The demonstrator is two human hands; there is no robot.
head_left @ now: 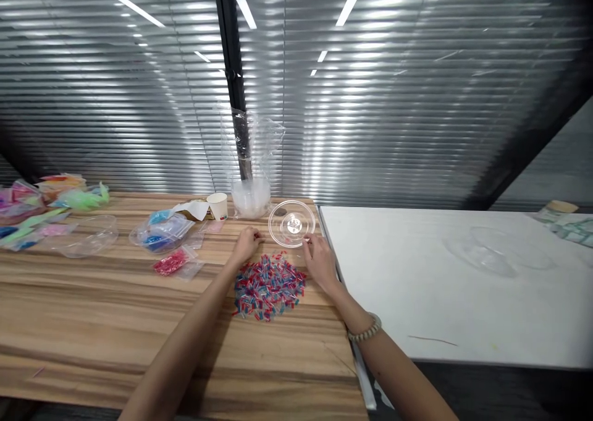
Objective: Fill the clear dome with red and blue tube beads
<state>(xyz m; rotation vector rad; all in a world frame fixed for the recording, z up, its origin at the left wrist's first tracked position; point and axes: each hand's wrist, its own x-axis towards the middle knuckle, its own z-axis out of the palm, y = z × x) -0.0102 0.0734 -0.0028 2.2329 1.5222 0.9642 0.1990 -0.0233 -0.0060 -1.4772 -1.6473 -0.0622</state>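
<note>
A loose pile of small red and blue tube-like pieces lies on the wood-grain table between my forearms. Behind it rests a clear round plastic lid or dish, with a pale mark at its centre. My left hand is above the pile's upper left, its fingers closed in a pinch; whatever is between them is too small to name. At the lid's lower right edge, my right hand has thumb and fingertips together over a tiny thing I cannot make out. A few red bits lie between the two hands.
A paper cup and a clear bag with a whitish bottom stand at the back. Bagged pink pieces and clear containers are leftward. On the adjoining white table are clear plastic lids.
</note>
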